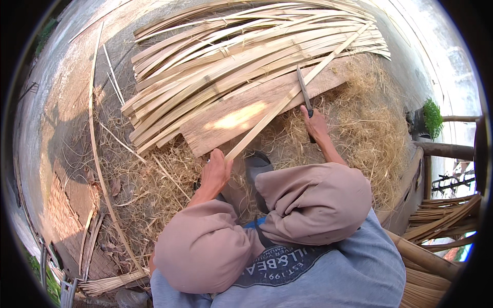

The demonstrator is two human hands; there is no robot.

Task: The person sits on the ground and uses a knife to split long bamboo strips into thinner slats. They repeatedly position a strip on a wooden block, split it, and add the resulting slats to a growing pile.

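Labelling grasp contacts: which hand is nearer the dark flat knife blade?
Right. The right hand grips the knife blade's handle; the left hand holds the long pale bamboo strip's near end, well away.

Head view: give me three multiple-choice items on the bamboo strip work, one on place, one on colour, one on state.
1. Where does the long bamboo strip lie?
A. Across the wooden board
B. Leaning on the fence
C. Over the person's shoulder

2. What colour are the trousers over the bent knees?
A. Bright green
B. Black
C. Pinkish tan

3. What is the right hand doing?
A. Resting flat and empty on the ground
B. Closed on a knife handle, blade against the strip
C. Raised above the head

Answers:
1. A: the strip runs slantwise over the wooden board, its near end in the left hand.
2. C: both knees show pinkish-tan cloth.
3. B: its fingers wrap the dark handle, and the knife blade lies against the strip.
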